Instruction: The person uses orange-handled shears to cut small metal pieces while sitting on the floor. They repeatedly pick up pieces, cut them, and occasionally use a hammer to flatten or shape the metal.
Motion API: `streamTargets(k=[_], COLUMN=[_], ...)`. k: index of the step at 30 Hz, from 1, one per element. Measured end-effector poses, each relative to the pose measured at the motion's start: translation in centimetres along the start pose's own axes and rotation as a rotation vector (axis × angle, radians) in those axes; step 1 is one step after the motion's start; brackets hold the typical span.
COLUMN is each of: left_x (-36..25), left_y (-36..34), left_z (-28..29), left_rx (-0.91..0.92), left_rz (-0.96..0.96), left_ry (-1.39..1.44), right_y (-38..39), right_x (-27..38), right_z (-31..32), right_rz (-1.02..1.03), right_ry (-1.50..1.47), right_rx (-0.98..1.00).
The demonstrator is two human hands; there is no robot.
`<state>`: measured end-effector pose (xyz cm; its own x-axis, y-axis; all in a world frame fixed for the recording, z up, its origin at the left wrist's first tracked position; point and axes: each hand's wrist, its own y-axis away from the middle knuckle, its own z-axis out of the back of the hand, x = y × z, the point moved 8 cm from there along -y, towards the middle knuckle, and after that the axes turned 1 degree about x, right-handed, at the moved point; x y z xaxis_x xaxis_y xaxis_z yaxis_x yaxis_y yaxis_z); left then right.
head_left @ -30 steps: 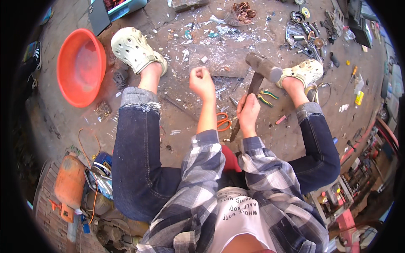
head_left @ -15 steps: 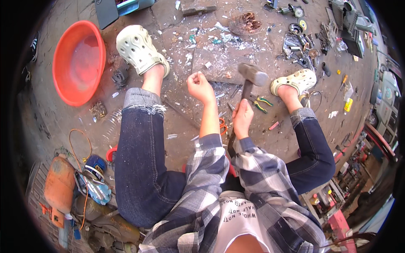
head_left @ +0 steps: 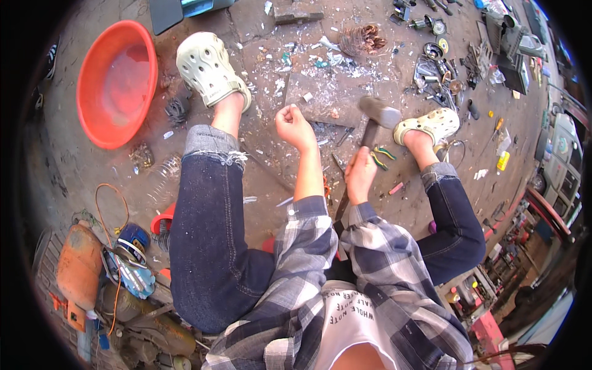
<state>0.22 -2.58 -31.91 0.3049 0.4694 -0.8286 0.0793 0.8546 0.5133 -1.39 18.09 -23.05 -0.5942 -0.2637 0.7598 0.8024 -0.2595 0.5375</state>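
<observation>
My right hand (head_left: 360, 175) is wrapped round the dark handle of a sledgehammer (head_left: 383, 115). The hammer's heavy metal head is lifted towards the right clog, right of a flat slab (head_left: 306, 86) on the ground. Near the slab's front edge, my left hand (head_left: 296, 127) is closed with the thumb against the fingers; whatever is in it, if anything, is hidden. Just beyond that hand a small pale block (head_left: 308, 97) rests on the slab. Pliers with green-yellow handles (head_left: 384, 157) lie on the ground beside my right hand.
A red basin (head_left: 117, 86) stands at the left. Beyond the slab sits a bundle of copper-coloured windings (head_left: 364, 41) among white scraps. Loose metal parts (head_left: 435, 77) spread at the right. An orange tank (head_left: 79, 265) is at the lower left, and a yellow screwdriver (head_left: 497, 127) lies far right.
The hammer head has shifted slightly right and nearer, with my right hand moving a little right. My left hand stays closed in nearly the same place. The whole view has shifted slightly.
</observation>
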Motion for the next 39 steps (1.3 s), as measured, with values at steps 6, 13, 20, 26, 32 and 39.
streamTargets(k=[6, 13, 20, 26, 32, 39], left_x=[-0.1, 0.1, 0.8, -1.3, 0.5, -0.4], left_y=[-0.9, -1.3, -0.1, -0.6, 0.0, -0.7], left_z=[0.8, 0.5, -0.2, -0.5, -0.2, -0.4], left_rx=[-0.068, -0.031, -0.013, -0.007, -0.031, -0.018], left_rz=[0.062, -0.007, 0.091, 0.056, 0.07, 0.085], left_ry=[0.143, 0.104, 0.139, 0.121, 0.159, 0.216], right_y=[1.2, -1.6, 2.3, -1.0, 1.4, -0.8], right_x=[0.7, -3.3, 0.2, -3.8, 0.8, -2.4], right_z=[0.3, -1.8, 1.5, -1.1, 1.2, -1.3], right_rz=[0.284, -0.012, 0.149, 0.015, 0.081, 0.17], right_ry=[0.103, 0.28, -0.09, 0.417, 0.028, 0.522], right_rx=[-0.072, 0.151, -0.047, 0.006, 0.022, 0.017])
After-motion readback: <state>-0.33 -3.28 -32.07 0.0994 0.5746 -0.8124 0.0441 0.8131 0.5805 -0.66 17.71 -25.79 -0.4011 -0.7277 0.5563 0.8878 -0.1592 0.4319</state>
